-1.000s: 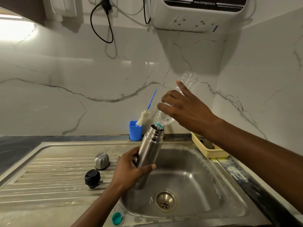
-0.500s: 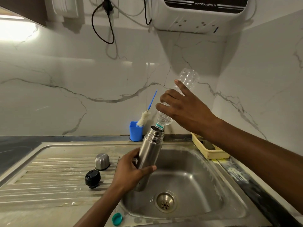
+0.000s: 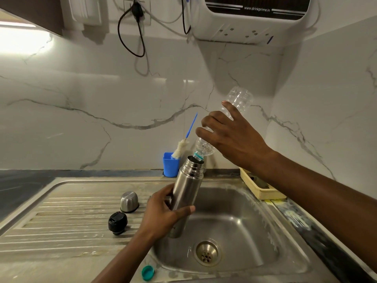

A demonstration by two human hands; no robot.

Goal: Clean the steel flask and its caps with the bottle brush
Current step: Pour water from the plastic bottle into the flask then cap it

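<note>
here the left hand (image 3: 163, 213) comes up from the lower edge of the view, forearm slanting toward the sink basin (image 3: 255, 231). it wraps the lower half of the steel flask (image 3: 186, 193), with the thumb laid across the front of the body and the other fingers curled round behind. the flask is tilted, its open mouth leaning up and to the right. it is held in the air over the basin's left side, with its base above the left wall and apart from the drain (image 3: 207, 253).

the right arm enters from the right edge and reaches up and left over the basin's back right corner. the right hand (image 3: 234, 137) grips an upended clear plastic bottle (image 3: 238, 99) round its middle, fingers curled over it and the index finger stretched up along its side. the bottle's teal-ringed neck sits at the flask's mouth; whether it touches the rim i cannot tell.

the steel cap (image 3: 129, 201) stands on the draining board (image 3: 61, 217) near the basin's left edge, and the black cap (image 3: 117, 222) is just in front of it, not touching. the bottle brush (image 3: 180, 148) stands in a blue cup (image 3: 170, 165) at the sink's back edge, its blue handle leaning up to the right. a teal lid (image 3: 147, 272) lies on the sink's front rim. a yellow tray (image 3: 263, 193) sits on the worktop by the sink's back right corner.
</note>
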